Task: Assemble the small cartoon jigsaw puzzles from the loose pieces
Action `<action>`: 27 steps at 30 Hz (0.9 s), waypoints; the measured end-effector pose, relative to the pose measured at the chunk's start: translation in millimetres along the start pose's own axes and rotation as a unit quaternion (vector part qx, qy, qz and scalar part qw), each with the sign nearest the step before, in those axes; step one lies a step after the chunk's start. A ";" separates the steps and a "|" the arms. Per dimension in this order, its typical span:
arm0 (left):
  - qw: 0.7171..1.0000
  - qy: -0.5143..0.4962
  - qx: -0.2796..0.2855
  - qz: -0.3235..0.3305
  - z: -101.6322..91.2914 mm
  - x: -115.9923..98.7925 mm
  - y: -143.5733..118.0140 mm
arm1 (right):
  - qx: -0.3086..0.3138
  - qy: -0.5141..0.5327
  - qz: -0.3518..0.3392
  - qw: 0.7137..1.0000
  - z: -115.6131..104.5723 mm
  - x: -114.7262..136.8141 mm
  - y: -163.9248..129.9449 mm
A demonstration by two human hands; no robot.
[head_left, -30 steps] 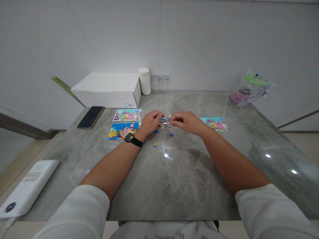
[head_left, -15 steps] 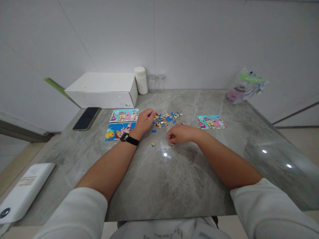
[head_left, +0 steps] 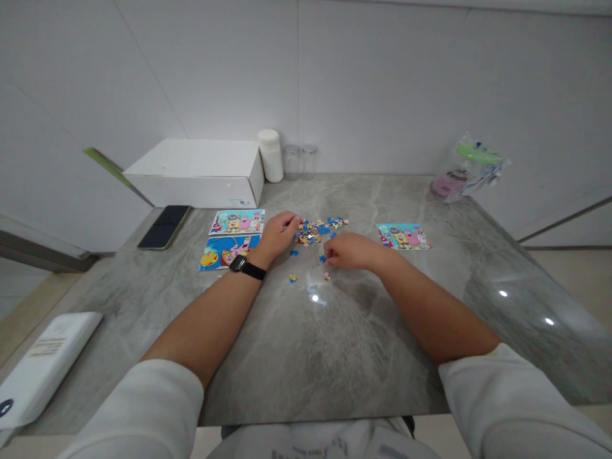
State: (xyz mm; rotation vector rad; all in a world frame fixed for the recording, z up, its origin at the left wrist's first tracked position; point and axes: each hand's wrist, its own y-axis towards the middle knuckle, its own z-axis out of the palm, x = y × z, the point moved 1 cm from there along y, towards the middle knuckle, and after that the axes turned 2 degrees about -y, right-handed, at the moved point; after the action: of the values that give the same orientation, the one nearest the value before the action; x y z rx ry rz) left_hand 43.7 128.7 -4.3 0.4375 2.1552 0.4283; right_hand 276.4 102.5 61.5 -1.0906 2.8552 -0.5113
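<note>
Nearest the viewer, two white sleeves frame the grey marbled bench [head_left: 296, 357], and at its near left corner lies a flat white device [head_left: 45, 363], partly cut off by the picture's edge. Further in, two stray puzzle pieces sit alone on the bare stone: a blue and yellow piece [head_left: 292, 278] and a pinkish piece [head_left: 327, 276], just beside each other with a bright lamp glare below them.

The right hand [head_left: 351, 250] rests on the bench with its fingers curled in; its grip is closed, and a blue piece [head_left: 323, 259] shows at the fingertips, though whether it is pinched or merely touched cannot be told. The left hand [head_left: 280, 231], with a black watch [head_left: 246, 267] on the wrist, lies with curled fingers at the left edge of the heap of loose pieces [head_left: 316, 229]; its fingertips are hidden among them, so the state of its grip cannot be told. The heap lies between the two hands, slightly beyond them, and its pieces are too small to tell apart.

Left of the left hand lie two cartoon picture cards [head_left: 232, 239], one behind the other, and a dark phone [head_left: 164, 226]. Right of the heap lies a third card [head_left: 403, 236]. At the back stand a white box [head_left: 196, 173], a white canister [head_left: 270, 155], two clear jars [head_left: 299, 160] and, far right, a plastic bag [head_left: 466, 169] with unclear contents.
</note>
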 end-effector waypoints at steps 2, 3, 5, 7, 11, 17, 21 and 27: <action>1.000 0.002 -0.005 -0.008 -0.1 0.6 0.3 | -0.051 0.018 0.020 0.998 -5.9 -10.8 -0.6; 1.000 0.005 -0.008 -0.013 -0.3 0.9 0.5 | -0.069 0.024 0.030 0.997 -8.0 -14.7 -0.9; 1.000 0.008 -0.015 -0.024 -0.7 1.1 0.9 | -0.072 0.029 0.035 0.996 -8.5 -17.2 -0.9; 0.999 0.010 -0.022 -0.034 -1.2 1.2 0.9 | -0.045 0.030 0.021 0.998 -3.9 -12.0 0.7; 0.998 0.012 -0.023 -0.052 -2.4 1.5 0.3 | -0.021 0.027 0.017 0.999 10.8 4.7 6.8; 0.998 0.014 -0.024 -0.063 -3.0 2.2 1.2 | -0.034 0.030 -0.014 0.999 15.5 0.2 12.1; 0.998 0.013 -0.019 -0.064 -2.6 1.6 1.3 | -0.024 0.047 -0.043 0.998 12.9 -11.1 14.3; 0.998 0.012 -0.024 -0.063 -3.0 4.1 -0.4 | -0.024 0.047 0.020 0.998 12.2 -18.8 12.9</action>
State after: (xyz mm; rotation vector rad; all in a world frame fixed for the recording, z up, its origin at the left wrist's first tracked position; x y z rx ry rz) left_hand 38.9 129.7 -5.7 0.2698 2.1773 0.4157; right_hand 284.1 120.4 44.5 -1.0408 2.9780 -0.5082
